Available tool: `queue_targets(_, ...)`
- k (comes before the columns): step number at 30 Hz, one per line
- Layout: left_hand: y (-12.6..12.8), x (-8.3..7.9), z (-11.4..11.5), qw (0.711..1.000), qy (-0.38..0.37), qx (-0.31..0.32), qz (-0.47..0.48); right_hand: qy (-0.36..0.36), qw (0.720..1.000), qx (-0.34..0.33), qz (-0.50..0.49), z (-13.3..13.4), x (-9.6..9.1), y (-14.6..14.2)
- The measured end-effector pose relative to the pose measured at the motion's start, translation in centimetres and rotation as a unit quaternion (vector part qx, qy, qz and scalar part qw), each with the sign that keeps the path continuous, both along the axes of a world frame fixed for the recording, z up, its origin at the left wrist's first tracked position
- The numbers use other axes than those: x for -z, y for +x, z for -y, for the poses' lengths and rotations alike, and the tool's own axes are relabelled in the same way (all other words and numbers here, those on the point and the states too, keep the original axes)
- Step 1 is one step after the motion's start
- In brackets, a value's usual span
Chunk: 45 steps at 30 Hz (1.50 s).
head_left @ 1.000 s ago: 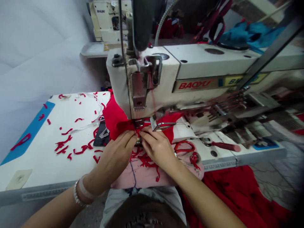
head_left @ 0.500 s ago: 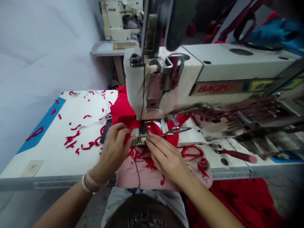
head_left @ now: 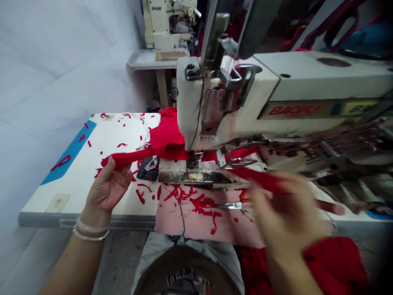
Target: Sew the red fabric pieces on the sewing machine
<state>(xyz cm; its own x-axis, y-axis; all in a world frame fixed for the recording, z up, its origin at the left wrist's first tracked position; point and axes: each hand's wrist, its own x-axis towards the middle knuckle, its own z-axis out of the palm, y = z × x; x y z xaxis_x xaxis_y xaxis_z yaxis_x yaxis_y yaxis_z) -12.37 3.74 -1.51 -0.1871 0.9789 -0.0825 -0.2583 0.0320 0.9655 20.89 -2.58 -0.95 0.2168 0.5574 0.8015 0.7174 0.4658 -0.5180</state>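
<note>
Now L hand (head_left: 107, 188) pinches red cloth (head_left: 167, 134); R hand (head_left: 290, 209) blurred, grip unclear. Uneven pull may skew red cloth btwn them; scissors (head_left: 235, 205) beside R hand may snag.

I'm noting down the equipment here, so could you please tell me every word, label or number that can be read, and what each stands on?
"BAOYU", slightly blurred: nameplate on the front sewing machine.
"BM", the rest unreadable: yellow label beside it.
"SHUBE", small, spelling uncertain: rear sewing machine.
Unreadable: lettering on the brown garment; markings on the ruled strip, too small.
</note>
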Motion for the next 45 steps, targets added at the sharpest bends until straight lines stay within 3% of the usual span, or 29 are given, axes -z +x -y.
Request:
queue_targets(1, 0.7, -0.4, -0.4, 0.999, 0.04, -0.005, 0.008, -0.023, 0.986, -0.088, 0.142, -0.8, 0.0, -1.3)
queue_targets(3, 3.0, -1.3, -1.0, 0.994, 0.112, 0.013, -0.008, -0.006, 0.934, -0.161, 0.319, -2.3, 0.5, -3.4)
queue_targets(5, 5.9, -1.9, -1.2, 0.98, 0.175, 0.063, -0.069, -0.012, 0.909, -0.16, 0.385, -3.0, 1.3, -4.2)
queue_targets(7, 8.3, -2.0, -1.1, 0.946, 0.232, 0.14, -0.179, -0.034, 0.907, -0.127, 0.399, -3.0, 1.9, -3.8)
queue_targets(9, 9.7, -1.6, -0.7, 0.861, 0.307, 0.192, -0.358, -0.055, 0.906, -0.093, 0.409, -2.6, 2.2, -2.9)
queue_targets(12, 10.3, -0.9, 0.2, 0.652, 0.406, 0.17, -0.618, -0.069, 0.908, -0.063, 0.408, -2.0, 2.1, -2.3)
queue_targets(13, 10.3, -0.8, 0.5, 0.606, 0.413, 0.153, -0.662, -0.069, 0.913, -0.063, 0.397, -2.0, 2.1, -2.4)
queue_targets(14, 10.3, -0.7, 0.9, 0.577, 0.41, 0.144, -0.692, -0.071, 0.923, -0.068, 0.373, -2.1, 2.1, -2.6)
queue_targets(16, 10.3, -0.8, 1.6, 0.548, 0.387, 0.144, -0.728, -0.081, 0.949, -0.087, 0.291, -2.3, 2.2, -3.2)
queue_targets(19, 10.6, -0.9, 2.3, 0.541, 0.357, 0.154, -0.746, -0.098, 0.965, -0.105, 0.217, -2.5, 2.1, -3.9)
queue_targets(26, 11.0, -0.6, 2.5, 0.559, 0.368, 0.162, -0.725, -0.106, 0.919, -0.041, 0.376, -2.0, 1.4, -4.4)
queue_targets(35, 10.9, -0.4, 2.2, 0.557, 0.382, 0.164, -0.719, -0.091, 0.92, -0.078, 0.373, -2.5, 1.7, -3.9)
queue_targets(45, 11.3, -0.6, 1.9, 0.553, 0.358, 0.164, -0.734, -0.106, 0.92, -0.07, 0.371, -3.7, 1.6, -4.0)
